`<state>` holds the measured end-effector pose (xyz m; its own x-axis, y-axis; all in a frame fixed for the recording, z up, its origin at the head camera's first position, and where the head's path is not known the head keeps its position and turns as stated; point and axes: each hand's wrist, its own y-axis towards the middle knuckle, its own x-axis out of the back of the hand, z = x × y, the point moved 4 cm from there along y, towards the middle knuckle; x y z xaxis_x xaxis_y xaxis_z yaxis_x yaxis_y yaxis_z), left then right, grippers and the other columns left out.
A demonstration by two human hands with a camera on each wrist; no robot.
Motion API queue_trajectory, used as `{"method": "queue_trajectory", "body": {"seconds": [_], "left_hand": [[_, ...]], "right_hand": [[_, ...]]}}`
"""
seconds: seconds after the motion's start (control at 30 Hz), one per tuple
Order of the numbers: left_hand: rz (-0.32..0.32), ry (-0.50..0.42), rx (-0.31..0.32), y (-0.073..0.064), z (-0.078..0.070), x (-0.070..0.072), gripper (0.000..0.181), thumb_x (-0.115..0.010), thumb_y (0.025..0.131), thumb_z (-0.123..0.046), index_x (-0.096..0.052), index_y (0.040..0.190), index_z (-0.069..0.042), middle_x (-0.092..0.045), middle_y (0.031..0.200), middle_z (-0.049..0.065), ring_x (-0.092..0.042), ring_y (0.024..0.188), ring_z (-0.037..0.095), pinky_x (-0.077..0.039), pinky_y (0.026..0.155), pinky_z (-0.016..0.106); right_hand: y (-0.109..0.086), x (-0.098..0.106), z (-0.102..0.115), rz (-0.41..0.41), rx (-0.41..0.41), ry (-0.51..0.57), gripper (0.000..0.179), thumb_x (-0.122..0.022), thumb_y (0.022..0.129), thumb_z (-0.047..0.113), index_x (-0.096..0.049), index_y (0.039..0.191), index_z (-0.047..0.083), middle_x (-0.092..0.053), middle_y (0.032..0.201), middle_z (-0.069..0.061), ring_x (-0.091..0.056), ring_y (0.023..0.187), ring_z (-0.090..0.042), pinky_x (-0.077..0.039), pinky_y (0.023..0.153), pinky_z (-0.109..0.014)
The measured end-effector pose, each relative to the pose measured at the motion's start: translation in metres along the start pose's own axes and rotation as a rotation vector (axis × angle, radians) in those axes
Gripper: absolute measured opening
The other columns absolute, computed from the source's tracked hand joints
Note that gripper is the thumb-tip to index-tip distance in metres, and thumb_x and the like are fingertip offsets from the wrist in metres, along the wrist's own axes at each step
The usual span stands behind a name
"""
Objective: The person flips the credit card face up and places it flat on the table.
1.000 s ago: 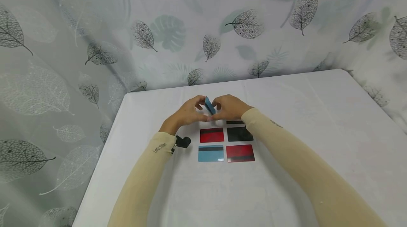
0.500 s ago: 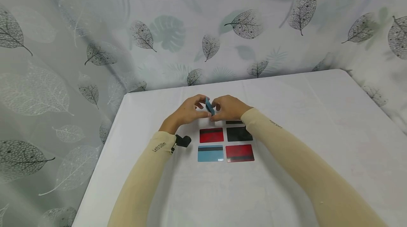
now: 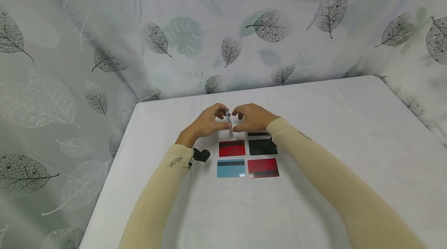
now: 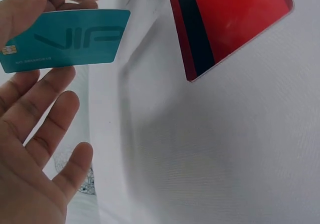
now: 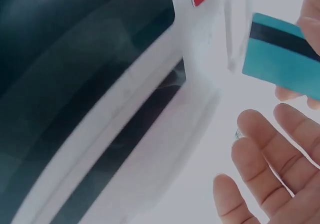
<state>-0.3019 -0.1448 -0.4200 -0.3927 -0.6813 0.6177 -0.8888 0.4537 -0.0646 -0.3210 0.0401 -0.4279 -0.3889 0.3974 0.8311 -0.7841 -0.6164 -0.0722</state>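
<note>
A teal card [image 4: 80,41] with VIP lettering and a chip is held up between thumb and fingers of my left hand [image 3: 208,121]. In the head view that card [image 3: 229,118] is almost edge-on; in the right wrist view its dark stripe shows. My right hand [image 3: 254,118] is just right of the card, its fingers [image 5: 262,166] spread and relaxed. Under the hands lie a red card [image 3: 232,148], a black card [image 3: 263,146], a blue card [image 3: 231,168] and another red card [image 3: 263,168]. My right hand partly hides a dark-striped card [image 3: 258,134].
A white cloth covers the table [image 3: 314,125], whose far edge meets a leaf-patterned curtain [image 3: 216,28]. A black wrist device [image 3: 201,155] sticks out from my left sleeve.
The upright card has turned so its face looks paler and nearly edge-on in the head view. My right fingertips have drawn slightly away from it. The cards on the table have not moved.
</note>
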Motion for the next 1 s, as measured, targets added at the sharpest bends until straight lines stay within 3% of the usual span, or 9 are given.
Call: {"method": "queue_trajectory", "body": {"seconds": [0.3, 0.67, 1.0], "left_hand": [[-0.014, 0.085, 0.009, 0.002, 0.004, -0.004, 0.062, -0.079, 0.092, -0.030, -0.052, 0.142, -0.006, -0.067, 0.130, 0.008, -0.059, 0.126, 0.026, -0.049, 0.105, 0.050], [-0.019, 0.094, 0.023, 0.002, 0.003, -0.005, 0.080, -0.084, 0.088, -0.035, -0.039, 0.152, -0.015, -0.069, 0.129, 0.003, -0.059, 0.126, 0.024, -0.046, 0.108, 0.054], [-0.017, 0.103, 0.015, 0.004, 0.001, -0.008, 0.075, -0.087, 0.085, -0.031, -0.044, 0.146, -0.017, -0.069, 0.127, 0.001, -0.060, 0.125, 0.024, -0.047, 0.107, 0.052]], "right_hand": [[-0.004, 0.010, 0.000, -0.042, 0.045, 0.060, 0.062, -0.064, 0.096, 0.046, -0.056, 0.144, 0.008, -0.069, 0.124, -0.015, -0.066, 0.111, -0.031, -0.054, 0.097, -0.051], [-0.003, 0.012, 0.006, -0.052, 0.069, 0.082, 0.070, -0.069, 0.091, 0.047, -0.054, 0.148, 0.008, -0.068, 0.127, -0.019, -0.065, 0.114, -0.032, -0.054, 0.095, -0.051], [-0.001, 0.013, 0.008, -0.075, 0.116, 0.092, 0.062, -0.076, 0.089, 0.041, -0.062, 0.139, 0.007, -0.069, 0.122, -0.014, -0.065, 0.114, -0.032, -0.054, 0.094, -0.047]]}}
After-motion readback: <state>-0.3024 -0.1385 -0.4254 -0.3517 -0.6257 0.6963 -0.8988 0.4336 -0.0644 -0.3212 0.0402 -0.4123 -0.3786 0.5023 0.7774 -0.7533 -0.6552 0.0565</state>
